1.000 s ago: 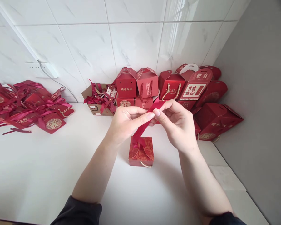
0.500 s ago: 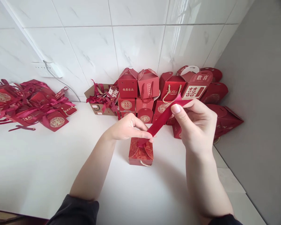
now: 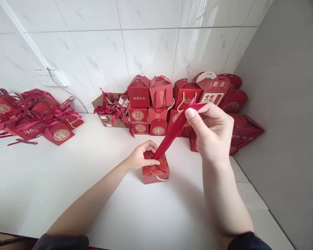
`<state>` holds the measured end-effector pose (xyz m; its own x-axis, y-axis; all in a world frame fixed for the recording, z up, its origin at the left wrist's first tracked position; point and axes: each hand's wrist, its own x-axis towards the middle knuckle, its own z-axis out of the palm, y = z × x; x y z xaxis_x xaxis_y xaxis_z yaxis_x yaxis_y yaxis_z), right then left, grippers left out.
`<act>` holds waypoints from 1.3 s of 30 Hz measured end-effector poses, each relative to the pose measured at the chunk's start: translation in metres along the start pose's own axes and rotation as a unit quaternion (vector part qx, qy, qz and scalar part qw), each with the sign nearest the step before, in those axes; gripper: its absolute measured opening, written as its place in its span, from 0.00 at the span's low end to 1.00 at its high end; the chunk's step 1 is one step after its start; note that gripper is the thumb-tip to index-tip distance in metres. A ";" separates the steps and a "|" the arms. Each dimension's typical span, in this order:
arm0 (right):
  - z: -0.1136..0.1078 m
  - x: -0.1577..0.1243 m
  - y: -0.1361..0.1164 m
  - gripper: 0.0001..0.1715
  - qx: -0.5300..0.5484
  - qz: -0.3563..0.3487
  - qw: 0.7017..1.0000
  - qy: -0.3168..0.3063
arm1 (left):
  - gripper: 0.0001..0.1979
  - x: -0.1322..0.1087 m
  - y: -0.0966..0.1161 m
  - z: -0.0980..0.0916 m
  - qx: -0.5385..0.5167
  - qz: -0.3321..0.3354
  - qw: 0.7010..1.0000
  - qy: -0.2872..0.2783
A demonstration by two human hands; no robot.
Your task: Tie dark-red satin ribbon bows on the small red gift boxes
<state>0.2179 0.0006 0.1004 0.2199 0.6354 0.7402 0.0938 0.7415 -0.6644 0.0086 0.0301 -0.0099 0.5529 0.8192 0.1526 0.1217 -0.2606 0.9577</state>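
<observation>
A small red patterned gift box [image 3: 156,175] with a twisted cream cord on its front stands on the white table. My left hand [image 3: 141,158] is closed at its top, thumb on the near side and fingers partly hidden behind, around the foot of the ribbon. A dark red satin ribbon [image 3: 170,137] runs taut and slanting from the box top up to my right hand [image 3: 211,130]. My right hand pinches the ribbon's upper end between thumb and fingers, well above the box and to its right.
Several red gift boxes [image 3: 138,97] are stacked against the tiled wall. Beside them, a cardboard box [image 3: 112,121] holds ribbons and tags. A heap of ribboned red boxes [image 3: 59,134] lies at left. A grey panel [image 3: 284,114] bounds the right side; a wall socket [image 3: 50,78] has a cable.
My left hand has moved down the ribbon onto the box top. The ribbon now shows longer between my hands. The view has shifted slightly to the right.
</observation>
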 end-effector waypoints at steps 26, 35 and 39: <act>0.020 0.002 0.014 0.14 0.006 -0.108 0.992 0.058 | 0.10 0.016 -0.007 0.021 0.068 0.140 0.984 -0.092; 0.013 0.004 0.015 0.13 0.012 -0.097 0.995 -0.010 | 0.12 0.021 -0.009 0.002 0.038 0.060 0.979 -0.190; 0.014 0.003 0.016 0.14 0.004 -0.098 0.995 -0.024 | 0.13 0.023 -0.010 0.001 0.040 0.049 0.980 -0.188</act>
<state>0.2067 0.0172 0.0938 0.1524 0.4871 0.8599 0.1223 0.8541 -0.5055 0.0205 0.0509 -0.0158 0.8279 0.5461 0.1276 0.1094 -0.3803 0.9184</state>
